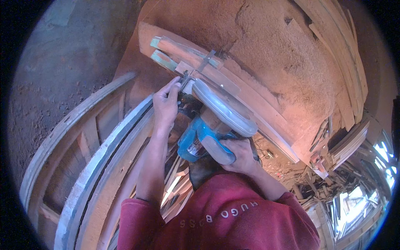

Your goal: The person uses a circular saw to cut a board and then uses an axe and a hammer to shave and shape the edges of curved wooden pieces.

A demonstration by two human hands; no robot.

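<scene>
A blue circular saw [191, 139] with a rounded silver blade guard [225, 109] rests on a long wooden board [273, 135] in front of me. My right hand [241, 155] wraps round its rear handle. At the saw's front, the fingers and thumb of my left hand [167, 102] pinch the edge of the metal base near a small bracket. A flat metal bar [206, 61] sticks out from the base across the board. The blade is hidden beneath the saw and guard.
Sawdust [287, 58] thickly covers the work area beyond the board. Long curved wooden pieces [104, 166] stand at the left, with more planks [339, 54] stacked at the far right. Wood offcuts [337, 183] lie heaped at the lower right. Pale-green-painted strips [163, 59] lie by the board's far-left end.
</scene>
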